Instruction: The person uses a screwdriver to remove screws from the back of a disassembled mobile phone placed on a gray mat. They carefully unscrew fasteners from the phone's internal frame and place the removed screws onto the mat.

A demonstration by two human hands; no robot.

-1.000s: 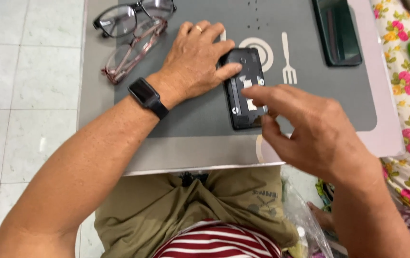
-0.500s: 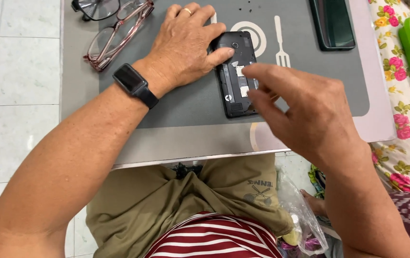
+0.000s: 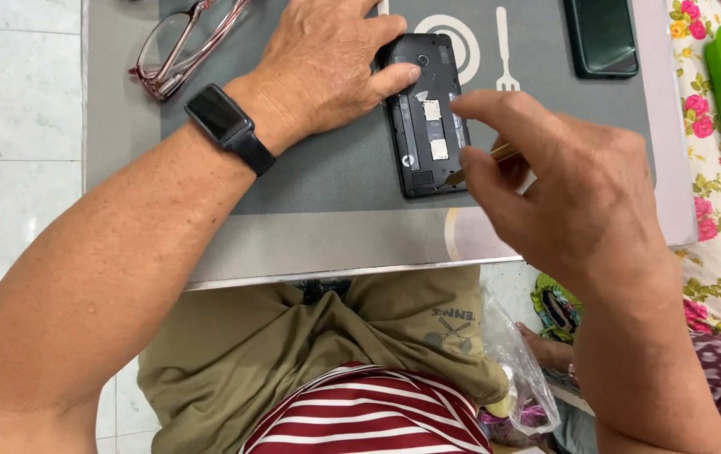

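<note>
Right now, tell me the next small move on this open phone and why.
Probably lower the tool tip onto the phone. The left hand steadies the phone, its back cover off, and the right hand holds a thin tool just at its lower right edge.

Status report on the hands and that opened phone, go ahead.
Left hand pins opened phone on mat. Right hand pinches thin tool at its lower edge. Nothing blocking.
</note>
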